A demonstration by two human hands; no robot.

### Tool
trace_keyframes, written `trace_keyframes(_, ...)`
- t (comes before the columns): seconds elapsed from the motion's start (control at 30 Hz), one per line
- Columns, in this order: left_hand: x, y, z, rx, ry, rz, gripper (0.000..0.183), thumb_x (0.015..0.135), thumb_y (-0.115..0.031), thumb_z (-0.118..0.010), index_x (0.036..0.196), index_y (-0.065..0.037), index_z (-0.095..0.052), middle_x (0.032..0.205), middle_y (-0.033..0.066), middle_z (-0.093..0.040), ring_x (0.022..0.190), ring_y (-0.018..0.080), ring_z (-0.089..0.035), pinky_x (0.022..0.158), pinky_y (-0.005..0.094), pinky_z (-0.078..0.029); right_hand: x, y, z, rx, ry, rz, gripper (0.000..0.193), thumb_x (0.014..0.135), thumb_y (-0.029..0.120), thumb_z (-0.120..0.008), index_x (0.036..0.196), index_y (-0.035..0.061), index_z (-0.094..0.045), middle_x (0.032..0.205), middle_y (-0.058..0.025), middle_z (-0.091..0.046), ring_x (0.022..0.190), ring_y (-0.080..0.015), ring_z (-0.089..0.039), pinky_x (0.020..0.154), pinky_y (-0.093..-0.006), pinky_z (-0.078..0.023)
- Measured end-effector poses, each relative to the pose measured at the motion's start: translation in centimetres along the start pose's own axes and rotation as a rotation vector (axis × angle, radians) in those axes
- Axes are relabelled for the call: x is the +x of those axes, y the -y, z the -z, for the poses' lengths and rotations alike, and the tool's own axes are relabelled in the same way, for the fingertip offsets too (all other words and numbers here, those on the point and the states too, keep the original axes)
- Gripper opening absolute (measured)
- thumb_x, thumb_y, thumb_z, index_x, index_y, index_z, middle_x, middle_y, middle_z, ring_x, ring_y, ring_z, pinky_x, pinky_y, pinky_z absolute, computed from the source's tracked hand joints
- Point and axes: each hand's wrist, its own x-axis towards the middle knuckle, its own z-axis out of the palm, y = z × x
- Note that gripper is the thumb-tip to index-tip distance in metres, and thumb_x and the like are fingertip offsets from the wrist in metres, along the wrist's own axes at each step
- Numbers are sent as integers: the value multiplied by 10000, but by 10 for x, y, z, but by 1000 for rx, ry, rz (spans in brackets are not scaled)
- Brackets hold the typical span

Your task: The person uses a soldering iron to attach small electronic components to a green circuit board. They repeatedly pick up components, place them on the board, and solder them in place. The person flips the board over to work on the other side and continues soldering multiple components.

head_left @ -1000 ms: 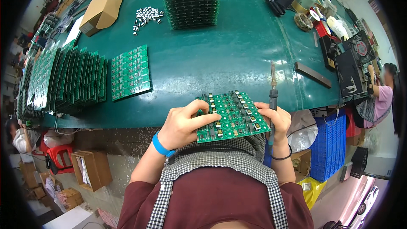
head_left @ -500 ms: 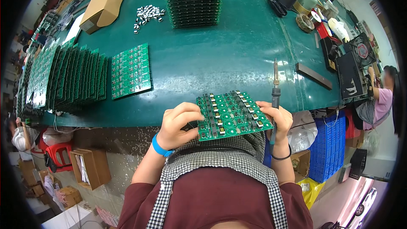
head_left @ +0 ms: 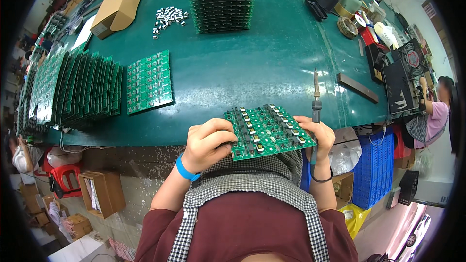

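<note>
Just off centre toward four o'clock, a rectangular green circuit board (head_left: 269, 131): the bare left hand (head_left: 208, 143) grasps its nine-o'clock edge, the bare right hand (head_left: 323, 138) its three-o'clock edge plus a grey metal-tipped soldering iron (head_left: 316, 107).

My board (head_left: 272, 138) is bright green, dotted with black, white and yellow, in a pattern of rows and pale rings. My soldering iron (head_left: 316, 112) has a grey handle and a blue-green end. I wear a dark red shirt (head_left: 255, 218), an apron (head_left: 238, 183) with little black and white checks, and a bright blue wristband (head_left: 184, 169). The counter (head_left: 272, 63) is deep green. The tall stack of boards (head_left: 223, 7) is green too. The open box (head_left: 114, 12) is plain brown, the small parts (head_left: 170, 15) are black and white, and the crate (head_left: 376, 170) is blue.
</note>
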Motion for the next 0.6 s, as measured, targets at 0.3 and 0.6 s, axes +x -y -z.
trace_keyframes(0.3, 18, -8, 10, -146, -141, 270, 247, 681, -109, -835, 789, -24, -630, 744, 50, -608, 578, 110, -508, 483, 248, -366, 20, 14, 10, 43, 24, -123, 233, 718, -37, -744, 922, 23, -649, 802, -108, -714, 707, -217, -706, 628, -277, -533)
trace_keyframes(0.6, 46, 47, -10, 5, 8, 896, 208, 842, -98, -731, 821, 33, -572, 694, 22, -528, 595, 60, -414, 505, 257, -337, 49, -31, -42, 27, 40, -279, 196, 767, 9, -760, 905, 51, -629, 730, -74, -664, 625, -180, -658, 566, -268, -494)
